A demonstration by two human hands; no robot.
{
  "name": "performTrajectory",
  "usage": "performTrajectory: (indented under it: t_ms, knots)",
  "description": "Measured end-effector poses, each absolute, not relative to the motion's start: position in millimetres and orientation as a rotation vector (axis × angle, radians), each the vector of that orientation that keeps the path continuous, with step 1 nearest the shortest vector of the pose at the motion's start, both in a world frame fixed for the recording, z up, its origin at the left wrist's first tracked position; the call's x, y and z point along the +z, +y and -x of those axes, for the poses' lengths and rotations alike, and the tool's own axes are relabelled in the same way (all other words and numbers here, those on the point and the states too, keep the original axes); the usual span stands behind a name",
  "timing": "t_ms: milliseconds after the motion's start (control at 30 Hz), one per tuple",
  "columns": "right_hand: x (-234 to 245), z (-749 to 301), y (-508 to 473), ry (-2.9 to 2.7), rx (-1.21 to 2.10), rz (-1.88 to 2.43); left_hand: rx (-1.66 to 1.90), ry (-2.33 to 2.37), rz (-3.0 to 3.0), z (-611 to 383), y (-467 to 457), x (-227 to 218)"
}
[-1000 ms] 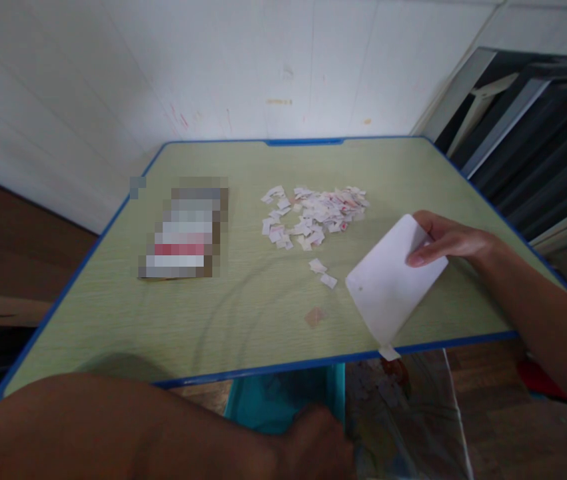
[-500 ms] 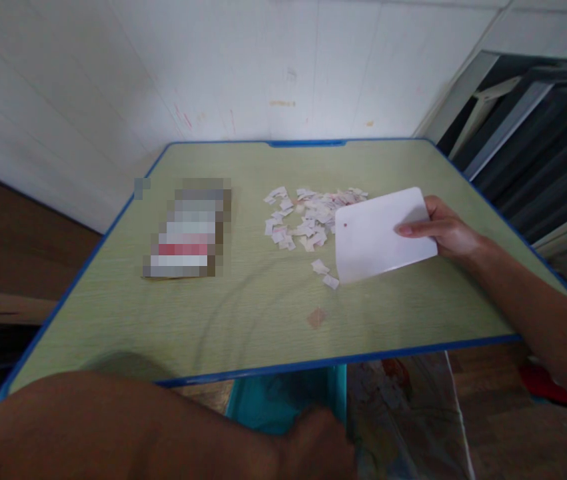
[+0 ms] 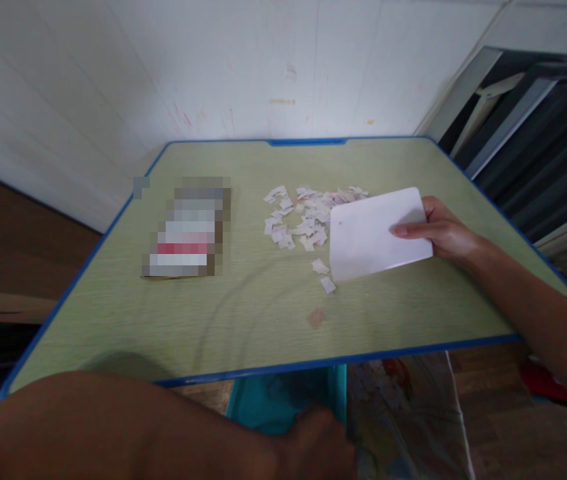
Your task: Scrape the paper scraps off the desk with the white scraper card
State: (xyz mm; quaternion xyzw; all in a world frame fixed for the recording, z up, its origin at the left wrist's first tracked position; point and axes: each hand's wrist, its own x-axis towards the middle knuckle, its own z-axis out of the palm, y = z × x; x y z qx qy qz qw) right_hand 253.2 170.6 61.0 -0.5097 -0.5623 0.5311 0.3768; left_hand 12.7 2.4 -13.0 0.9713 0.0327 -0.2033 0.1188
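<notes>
My right hand (image 3: 443, 230) grips a white plastic scraper card (image 3: 376, 233) by its right edge, holding it flat over the right part of a heap of small torn paper scraps (image 3: 303, 217) on the green table (image 3: 243, 300). Two stray scraps (image 3: 324, 275) lie just below the card's left corner. My left hand (image 3: 320, 443) is below the table's front edge, fingers curled at the rim of a teal bin (image 3: 283, 400); what it grips is hidden.
A blurred rectangular item (image 3: 186, 227) lies on the table's left half. A reddish smudge (image 3: 316, 317) marks the table near the front. A clear plastic bag (image 3: 403, 413) hangs below the front edge. Dark metal frames (image 3: 528, 133) lean at the right wall.
My right hand lifted the scraper card from the table's front edge and carried it back and left over the scrap heap. My left arm stayed put.
</notes>
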Motion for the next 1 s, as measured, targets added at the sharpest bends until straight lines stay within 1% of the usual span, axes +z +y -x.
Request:
performTrajectory:
  t_ms: [67,133,400,533,600,733,900,1000]
  knots:
    - [60.9,-252.7,170.7,-1.457,1.359,1.301,-0.82,0.009,-2.775,-14.9,5.2,-6.8]
    - [61.3,-251.8,170.4,-1.482,1.354,1.299,-0.894,-0.016,-2.754,-16.3,7.2,-1.2]
    - [65.2,-254.0,169.0,-1.585,1.259,1.284,-0.787,0.003,-2.776,-14.9,4.4,-4.9]
    - [69.9,-256.9,165.7,-1.605,1.178,1.287,-0.788,-0.017,-2.827,-12.4,7.8,5.1]
    - [71.6,-258.0,164.1,-1.612,1.137,1.296,-0.675,-0.019,-2.888,-11.8,9.9,10.8]
    - [72.6,-261.0,163.0,-1.638,1.102,1.299,-0.804,-0.037,-2.812,-14.5,10.8,10.8]
    - [74.6,-263.9,162.6,-1.633,1.121,1.321,-0.709,0.007,-2.828,-15.1,7.2,2.5]
    - [75.6,-264.1,161.8,-1.616,1.139,1.321,-0.765,0.029,-2.827,-14.4,7.1,4.6]
